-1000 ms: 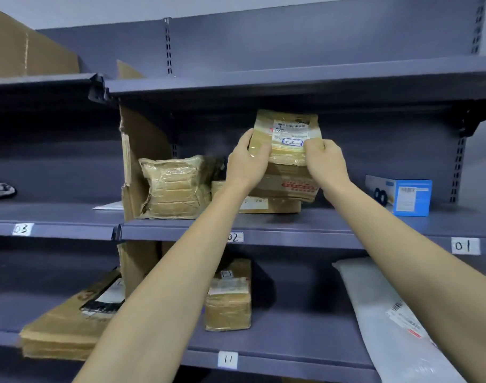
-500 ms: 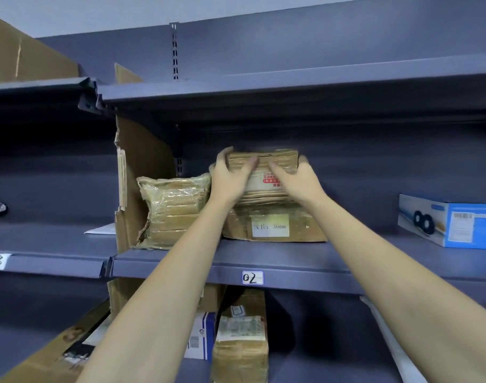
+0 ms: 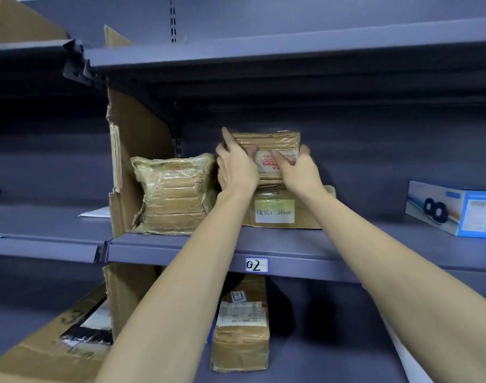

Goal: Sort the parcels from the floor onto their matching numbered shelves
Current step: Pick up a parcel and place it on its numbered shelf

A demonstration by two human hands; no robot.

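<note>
On shelf (image 3: 291, 244) marked 02 (image 3: 256, 265): left hand (image 3: 236, 170) and right hand (image 3: 300, 172) clasping taped parcel (image 3: 266, 139) at both ends, set atop flat box (image 3: 286, 214), just beside wrapped bundle (image 3: 170, 193).

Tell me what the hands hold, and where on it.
Both hold the taped parcel atop the box: left hand at its left end, right hand on its front right.
</note>
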